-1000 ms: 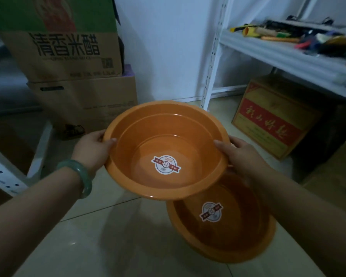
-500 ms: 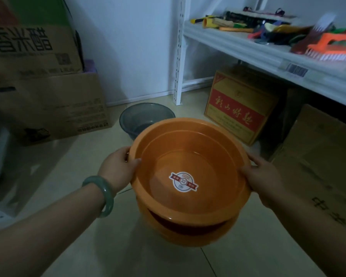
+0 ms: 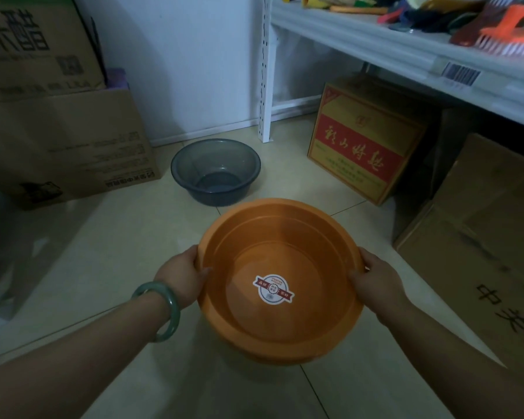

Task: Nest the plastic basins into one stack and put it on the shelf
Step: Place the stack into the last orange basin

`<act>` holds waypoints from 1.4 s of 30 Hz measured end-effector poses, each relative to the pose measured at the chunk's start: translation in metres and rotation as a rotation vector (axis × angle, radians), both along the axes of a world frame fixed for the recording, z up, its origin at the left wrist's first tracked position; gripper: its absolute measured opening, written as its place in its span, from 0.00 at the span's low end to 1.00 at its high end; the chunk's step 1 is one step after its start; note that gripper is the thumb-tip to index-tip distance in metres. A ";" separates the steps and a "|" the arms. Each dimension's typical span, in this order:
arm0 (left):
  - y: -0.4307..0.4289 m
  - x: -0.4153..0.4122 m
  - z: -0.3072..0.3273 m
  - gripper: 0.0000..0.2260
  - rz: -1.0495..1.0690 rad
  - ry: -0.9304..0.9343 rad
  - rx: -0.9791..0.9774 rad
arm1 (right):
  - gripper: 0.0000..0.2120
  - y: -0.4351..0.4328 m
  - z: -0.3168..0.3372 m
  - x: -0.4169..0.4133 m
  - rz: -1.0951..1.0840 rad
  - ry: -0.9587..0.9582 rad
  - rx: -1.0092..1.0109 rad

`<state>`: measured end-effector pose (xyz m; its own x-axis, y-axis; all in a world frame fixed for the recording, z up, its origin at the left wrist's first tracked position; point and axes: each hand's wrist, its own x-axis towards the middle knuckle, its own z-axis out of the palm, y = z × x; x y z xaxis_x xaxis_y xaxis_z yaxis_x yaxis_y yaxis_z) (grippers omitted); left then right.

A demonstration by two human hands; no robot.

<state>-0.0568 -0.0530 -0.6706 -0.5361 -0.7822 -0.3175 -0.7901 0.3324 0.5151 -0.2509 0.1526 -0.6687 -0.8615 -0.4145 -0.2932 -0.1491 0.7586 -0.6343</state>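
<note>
An orange basin (image 3: 280, 237) with a round sticker on its bottom sits nested inside a second orange basin, of which only a lower rim (image 3: 285, 356) shows. My left hand (image 3: 182, 276) grips the top basin's left rim and my right hand (image 3: 375, 279) grips its right rim. A dark grey translucent basin (image 3: 215, 172) stands on the floor beyond them, near the wall. The white metal shelf (image 3: 375, 46) runs along the upper right.
Brushes and other tools (image 3: 436, 16) lie on the shelf. Beneath it stand a red-and-yellow carton (image 3: 363, 146) and brown boxes (image 3: 481, 237). Stacked cardboard boxes (image 3: 58, 131) fill the left side. The floor is pale tile.
The top orange basin has come down from beside and above the second one into it, so the two are nested. My view has swung left, bringing the grey basin into sight.
</note>
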 end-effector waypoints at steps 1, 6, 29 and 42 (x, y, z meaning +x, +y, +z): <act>0.001 0.000 -0.003 0.16 -0.005 0.001 0.005 | 0.27 0.000 -0.003 0.000 0.006 -0.008 0.003; -0.004 -0.007 -0.008 0.16 0.008 0.006 -0.003 | 0.29 -0.003 -0.017 -0.008 0.015 -0.052 -0.003; -0.028 -0.102 0.021 0.16 0.046 -0.335 -0.013 | 0.29 -0.021 -0.017 -0.088 0.083 -0.306 -0.053; -0.079 -0.126 0.004 0.16 0.036 -0.135 0.121 | 0.32 -0.070 -0.019 -0.119 -0.040 -0.240 -0.057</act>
<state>-0.1829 -0.1320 -0.6667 -0.4547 -0.7517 -0.4776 -0.8650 0.2451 0.4377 -0.3695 0.0822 -0.6879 -0.7861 -0.4033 -0.4683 0.0401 0.7228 -0.6899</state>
